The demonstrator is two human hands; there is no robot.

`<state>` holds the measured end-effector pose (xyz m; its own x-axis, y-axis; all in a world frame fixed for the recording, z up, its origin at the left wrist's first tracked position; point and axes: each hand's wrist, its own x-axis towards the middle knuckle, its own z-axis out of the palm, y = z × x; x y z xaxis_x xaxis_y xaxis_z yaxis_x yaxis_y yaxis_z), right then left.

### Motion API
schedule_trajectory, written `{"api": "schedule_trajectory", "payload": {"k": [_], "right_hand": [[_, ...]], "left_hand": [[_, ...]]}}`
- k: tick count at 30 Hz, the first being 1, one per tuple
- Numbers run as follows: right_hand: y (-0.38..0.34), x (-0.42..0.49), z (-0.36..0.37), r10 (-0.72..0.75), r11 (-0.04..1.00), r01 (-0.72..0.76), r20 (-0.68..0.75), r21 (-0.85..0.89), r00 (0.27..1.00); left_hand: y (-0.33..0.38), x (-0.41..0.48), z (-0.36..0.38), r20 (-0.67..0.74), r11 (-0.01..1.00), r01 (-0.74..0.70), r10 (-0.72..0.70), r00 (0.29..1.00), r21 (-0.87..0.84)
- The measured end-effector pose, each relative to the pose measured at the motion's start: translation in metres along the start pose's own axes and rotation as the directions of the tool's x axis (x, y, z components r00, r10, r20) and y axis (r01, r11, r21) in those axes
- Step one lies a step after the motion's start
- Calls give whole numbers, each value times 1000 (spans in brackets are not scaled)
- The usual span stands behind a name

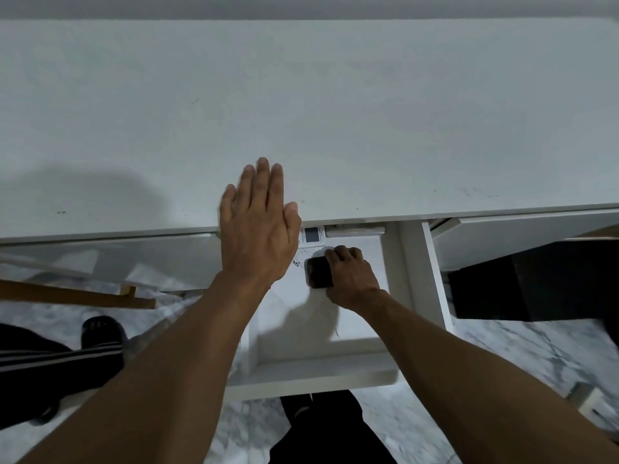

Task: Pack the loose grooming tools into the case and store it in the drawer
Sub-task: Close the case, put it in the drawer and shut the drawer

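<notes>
Right fingers (346, 253): I see them curled over the case (318, 272); the right hand (351, 279) grasps it from its right side.
Left fingers (263, 182): straight and released; the left hand (259, 229) lies flat, palm down, at the front edge of the surface (301, 112).
Case axis: the long axis runs front to back in the drawer (318, 373), with the far end pointing toward the surface.
Case place: inside the open drawer, near its back, just left of the right knuckles. I cannot tell whether it touches the drawer floor.
Behind it: a small white device (313, 234).
</notes>
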<state>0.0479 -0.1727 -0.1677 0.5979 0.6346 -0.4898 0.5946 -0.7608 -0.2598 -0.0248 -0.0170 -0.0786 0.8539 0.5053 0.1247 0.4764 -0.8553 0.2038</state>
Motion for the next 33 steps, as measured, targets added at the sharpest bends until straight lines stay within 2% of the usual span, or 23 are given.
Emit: {"api": "schedule_trajectory", "payload": {"k": [10,17,22,24,26,29,33], "right_hand": [[-10,-23,-15,61,998,-61,-23,-7,998],[-19,-83,-41,84,995,-75,-130,67,988],[-10,-126,-41,84,992,-66,-180,103,980],[-6,-143,-40,91,991,-74,-166,108,982],[-3,-159,-37,93,991,-74,-185,108,978],[2,-187,-26,58,994,-31,-265,106,963],[10,-228,-1,-24,999,35,-387,20,922]], "left_hand": [[2,-3,-8,48,1000,-3,3,999,5],[10,-6,-37,273,997,38,-18,962,-68],[26,-96,-52,190,957,-82,139,972,-278],[27,-142,-42,184,957,-134,184,965,-256],[27,-178,-31,213,965,-127,177,961,-230],[30,-217,-22,202,973,-90,134,970,-214],[39,-259,-13,160,986,-95,117,980,-136]]}}
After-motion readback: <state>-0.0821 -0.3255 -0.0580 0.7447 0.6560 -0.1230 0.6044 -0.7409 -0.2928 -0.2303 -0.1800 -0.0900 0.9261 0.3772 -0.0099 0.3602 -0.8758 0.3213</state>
